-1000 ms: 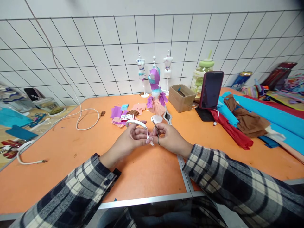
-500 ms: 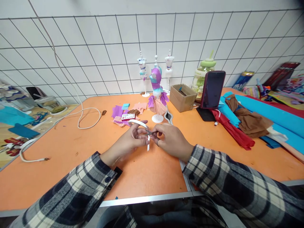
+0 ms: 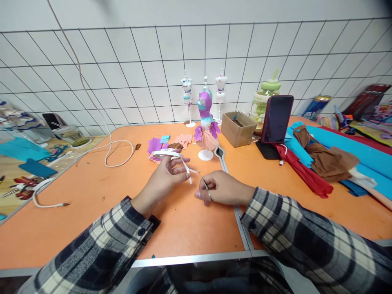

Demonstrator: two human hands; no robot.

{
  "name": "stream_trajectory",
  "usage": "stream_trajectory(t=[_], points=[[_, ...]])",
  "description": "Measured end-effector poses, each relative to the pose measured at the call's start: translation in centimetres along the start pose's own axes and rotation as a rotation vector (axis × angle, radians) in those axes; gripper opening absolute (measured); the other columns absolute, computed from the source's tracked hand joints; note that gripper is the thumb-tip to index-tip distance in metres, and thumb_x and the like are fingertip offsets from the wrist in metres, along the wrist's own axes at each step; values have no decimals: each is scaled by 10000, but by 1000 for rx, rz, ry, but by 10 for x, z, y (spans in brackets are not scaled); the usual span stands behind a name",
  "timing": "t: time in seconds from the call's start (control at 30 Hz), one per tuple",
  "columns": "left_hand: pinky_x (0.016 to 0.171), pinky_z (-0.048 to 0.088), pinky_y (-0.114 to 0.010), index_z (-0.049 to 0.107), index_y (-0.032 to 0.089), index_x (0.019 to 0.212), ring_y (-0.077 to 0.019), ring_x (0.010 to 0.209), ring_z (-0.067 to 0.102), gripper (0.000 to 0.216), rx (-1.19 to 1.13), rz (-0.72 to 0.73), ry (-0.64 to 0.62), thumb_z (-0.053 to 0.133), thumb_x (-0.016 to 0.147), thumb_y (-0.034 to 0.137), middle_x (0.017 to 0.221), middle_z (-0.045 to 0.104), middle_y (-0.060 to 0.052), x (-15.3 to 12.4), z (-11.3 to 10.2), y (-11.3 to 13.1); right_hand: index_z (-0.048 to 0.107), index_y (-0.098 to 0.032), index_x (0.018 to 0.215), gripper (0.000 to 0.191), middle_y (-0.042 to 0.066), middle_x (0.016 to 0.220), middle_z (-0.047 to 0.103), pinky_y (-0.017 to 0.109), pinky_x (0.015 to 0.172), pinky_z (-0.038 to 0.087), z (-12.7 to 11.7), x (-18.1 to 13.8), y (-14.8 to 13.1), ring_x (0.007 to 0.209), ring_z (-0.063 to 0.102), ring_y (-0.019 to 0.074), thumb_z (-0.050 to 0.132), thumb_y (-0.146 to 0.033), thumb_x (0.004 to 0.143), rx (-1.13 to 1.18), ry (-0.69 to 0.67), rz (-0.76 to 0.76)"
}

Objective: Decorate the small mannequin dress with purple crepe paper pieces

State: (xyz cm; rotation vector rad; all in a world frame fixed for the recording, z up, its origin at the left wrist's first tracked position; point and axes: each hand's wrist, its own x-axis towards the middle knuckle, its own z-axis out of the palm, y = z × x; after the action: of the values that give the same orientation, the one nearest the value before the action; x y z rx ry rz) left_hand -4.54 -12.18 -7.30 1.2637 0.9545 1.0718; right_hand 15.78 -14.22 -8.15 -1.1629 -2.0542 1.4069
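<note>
My left hand (image 3: 168, 173) is closed around a roll of narrow white tape (image 3: 157, 154), and a loose end of the tape hangs down past the fingers. In my right hand (image 3: 219, 188) is a small pair of metal scissors (image 3: 203, 181), its tips pointing up and left toward the tape strip (image 3: 186, 166). Whether the tips touch the strip, I cannot tell. Just beyond the hands stands a small dress form (image 3: 204, 106) wrapped in purple and blue crepe paper, with a peach skirt, on a round white base (image 3: 205, 155).
Purple paper scraps (image 3: 154, 144) and peach scraps (image 3: 183, 141) lie behind my left hand. Two white dress forms stand at the wall. To the right are a cardboard box (image 3: 237, 132), a phone (image 3: 277, 119) on a stand, a green-lidded bottle (image 3: 266, 96) and crepe paper (image 3: 329, 157). A white cable (image 3: 122, 141) curls at left.
My right hand has drawn back right and downward with the scissors, away from the left hand. The tape roll has shifted slightly left, and the view has tilted a little.
</note>
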Motion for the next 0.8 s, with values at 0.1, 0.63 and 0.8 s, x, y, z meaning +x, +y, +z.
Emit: stream_trajectory(t=[0.1, 0.63, 0.8], points=[[748, 575, -338, 441, 251, 1265, -202, 931, 688, 757, 45, 19, -15, 831, 622, 160, 1248, 541, -95, -1, 1, 0, 636, -178, 650, 342, 14, 615, 697, 234, 565, 377, 2, -3, -3, 585, 581, 121, 663, -468, 829, -92, -124, 45], [808, 567, -352, 400, 301, 1384, -180, 957, 647, 855, 100, 19, -79, 796, 645, 133, 1333, 510, -107, -9, 11, -2, 576, -211, 710, 337, -39, 640, 600, 264, 543, 290, 12, 1, -2, 582, 513, 117, 694, -513, 800, -351, 104, 19], [809, 572, -364, 405, 316, 1396, -184, 954, 651, 856, 104, 20, -84, 794, 655, 138, 1321, 516, -106, -11, 13, -3, 550, -204, 668, 359, -27, 646, 604, 274, 555, 274, 13, 1, -5, 584, 496, 119, 702, -503, 799, -391, 139, 31]])
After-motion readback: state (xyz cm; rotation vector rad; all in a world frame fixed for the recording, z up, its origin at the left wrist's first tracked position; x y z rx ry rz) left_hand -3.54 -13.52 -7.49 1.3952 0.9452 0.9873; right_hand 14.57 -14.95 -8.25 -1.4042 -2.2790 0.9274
